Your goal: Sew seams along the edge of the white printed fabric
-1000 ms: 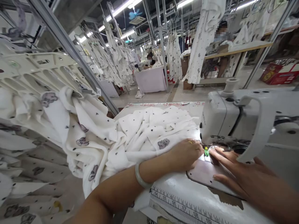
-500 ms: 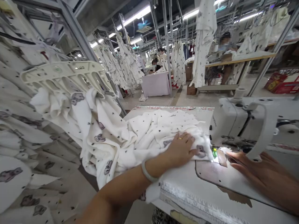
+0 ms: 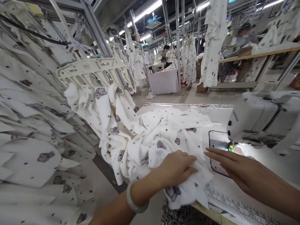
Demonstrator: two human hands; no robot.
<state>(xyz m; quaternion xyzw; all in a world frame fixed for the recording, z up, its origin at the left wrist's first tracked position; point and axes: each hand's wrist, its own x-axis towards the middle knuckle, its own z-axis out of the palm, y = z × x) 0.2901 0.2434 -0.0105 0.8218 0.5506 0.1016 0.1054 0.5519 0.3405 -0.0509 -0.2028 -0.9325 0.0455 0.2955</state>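
White fleecy cloth (image 3: 168, 125) with a grey animal print lies bunched across the sewing table, running left up to a cream multi-clip hanger (image 3: 93, 67). My left hand (image 3: 177, 167) is on this cloth near its front right part, fingers bent around a fold of it; a pale bangle circles the wrist. My right hand (image 3: 243, 172) is open, fingers stretched out flat, just right of the cloth's edge and in front of the needle area. It holds nothing. Beyond it stands a white sewing machine (image 3: 262, 118), its lit needle plate (image 3: 217, 140) partly covered by the hand.
Rows of hanging printed pieces (image 3: 30, 109) crowd the left side. A ruler strip (image 3: 232, 203) runs along the table's front edge. Co-workers sit at machines farther back, near a cloth-covered table (image 3: 164, 82) and a wooden-edged bench (image 3: 257, 56).
The cloth has come away from the needle area toward me, with my left hand on it. My right hand has moved from beside the needle to near the cloth's edge. The view has turned left.
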